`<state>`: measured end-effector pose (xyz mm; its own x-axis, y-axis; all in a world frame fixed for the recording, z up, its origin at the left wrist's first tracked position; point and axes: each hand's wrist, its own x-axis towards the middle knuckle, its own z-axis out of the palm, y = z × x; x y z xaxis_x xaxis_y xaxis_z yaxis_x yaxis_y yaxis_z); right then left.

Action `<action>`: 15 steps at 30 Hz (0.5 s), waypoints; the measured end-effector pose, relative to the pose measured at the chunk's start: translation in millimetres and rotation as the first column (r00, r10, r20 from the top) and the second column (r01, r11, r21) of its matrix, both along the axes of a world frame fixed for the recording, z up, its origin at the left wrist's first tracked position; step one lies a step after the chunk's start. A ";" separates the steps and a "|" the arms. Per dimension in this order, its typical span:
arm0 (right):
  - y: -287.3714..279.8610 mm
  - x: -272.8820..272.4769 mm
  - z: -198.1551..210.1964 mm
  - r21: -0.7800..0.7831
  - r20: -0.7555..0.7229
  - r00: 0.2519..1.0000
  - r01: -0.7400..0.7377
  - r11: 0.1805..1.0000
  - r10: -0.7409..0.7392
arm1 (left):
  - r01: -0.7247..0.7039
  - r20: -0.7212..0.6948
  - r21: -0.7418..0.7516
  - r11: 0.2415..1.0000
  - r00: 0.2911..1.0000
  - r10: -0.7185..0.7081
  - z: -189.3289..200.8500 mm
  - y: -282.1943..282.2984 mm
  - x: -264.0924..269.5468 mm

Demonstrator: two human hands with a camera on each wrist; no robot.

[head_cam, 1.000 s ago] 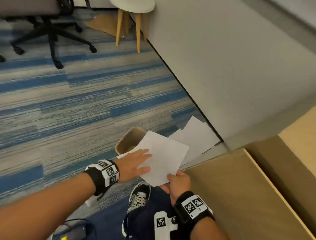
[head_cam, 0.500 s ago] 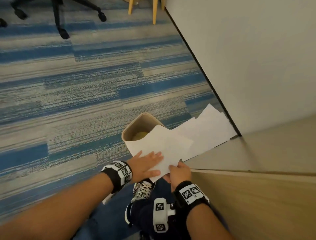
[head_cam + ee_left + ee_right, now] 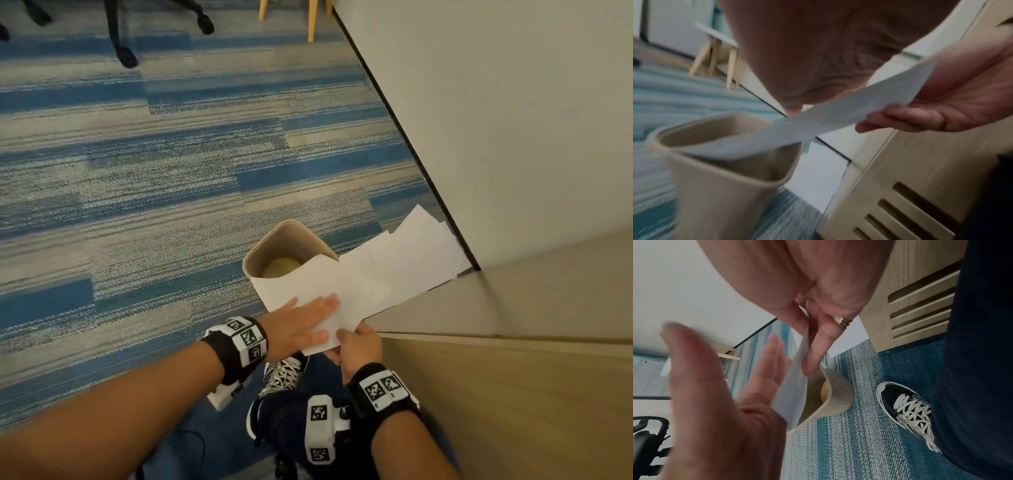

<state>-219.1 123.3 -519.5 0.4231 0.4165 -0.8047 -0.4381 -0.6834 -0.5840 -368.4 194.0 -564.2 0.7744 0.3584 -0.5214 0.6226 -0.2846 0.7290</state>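
A white sheet of paper [image 3: 325, 287] hangs over a beige waste bin [image 3: 274, 236] on the carpet. My right hand [image 3: 356, 342] pinches the sheet's near corner between thumb and fingers; the right wrist view shows the paper [image 3: 795, 386] between them. My left hand [image 3: 301, 325] lies flat on top of the sheet with straight fingers. In the left wrist view the paper [image 3: 838, 110] slants down toward the bin [image 3: 719, 186]. Something yellowish [image 3: 281, 267] lies at the bin's bottom.
More white sheets [image 3: 411, 263] lie on the floor beside the bin, against a grey wall [image 3: 496, 120]. A wooden cabinet [image 3: 513, 394] with vent slots stands at my right. My sneaker [image 3: 284, 373] is below the hands. Office chair legs [image 3: 120, 34] and stool legs [image 3: 311, 20] stand farther off.
The view has tilted down and closer to the bin. Both hands keep the same hold on the sheet, which now sits lower over the bin's opening.
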 end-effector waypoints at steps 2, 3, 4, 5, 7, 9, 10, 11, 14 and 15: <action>-3.1 -2.9 2.6 -0.003 -0.018 1.000 -0.007 1.000 0.007 | 0.086 -0.175 0.002 0.996 0.981 -0.085 -7.1 2.3 -3.1; -4.8 -3.8 3.7 -0.005 -0.027 1.000 -0.009 1.000 0.009 | 0.074 -0.292 0.023 0.997 0.954 -0.064 -9.7 8.3 -8.7; -6.2 -4.1 4.0 -0.003 -0.037 0.999 -0.011 1.000 0.011 | 0.019 -0.312 0.057 0.998 0.950 0.000 -11.9 14.7 -13.1; -7.4 -3.9 3.9 0.003 -0.042 0.999 -0.010 1.000 0.010 | -0.037 -0.242 0.060 0.997 0.969 0.051 -11.9 18.1 -12.6; -10.1 -3.8 1.7 0.012 -0.041 0.999 -0.006 1.000 0.007 | 0.017 -0.019 0.051 0.999 1.000 -0.016 -0.4 12.9 0.6; -14.7 -4.8 -0.6 0.007 -0.031 0.999 -0.027 1.000 0.027 | 0.105 -0.004 0.020 0.994 0.995 -0.105 5.3 1.3 11.6; -16.1 -5.3 -0.4 0.002 -0.032 0.999 -0.030 1.000 0.030 | 0.112 -0.109 0.025 0.993 0.988 -0.109 1.1 4.5 10.3; -17.0 -5.2 0.7 -0.002 -0.038 0.999 -0.028 1.000 0.028 | 0.108 -0.237 0.051 0.993 0.967 -0.093 -2.4 10.5 5.9; -16.9 -0.7 3.9 0.019 -0.045 0.999 -0.022 1.000 0.023 | 0.016 -0.149 0.122 0.992 0.989 0.003 -6.7 19.9 2.3; -16.8 0.7 4.7 0.025 -0.042 0.999 -0.024 0.999 0.025 | 0.044 -0.040 0.113 0.993 0.998 -0.039 -3.4 16.1 8.4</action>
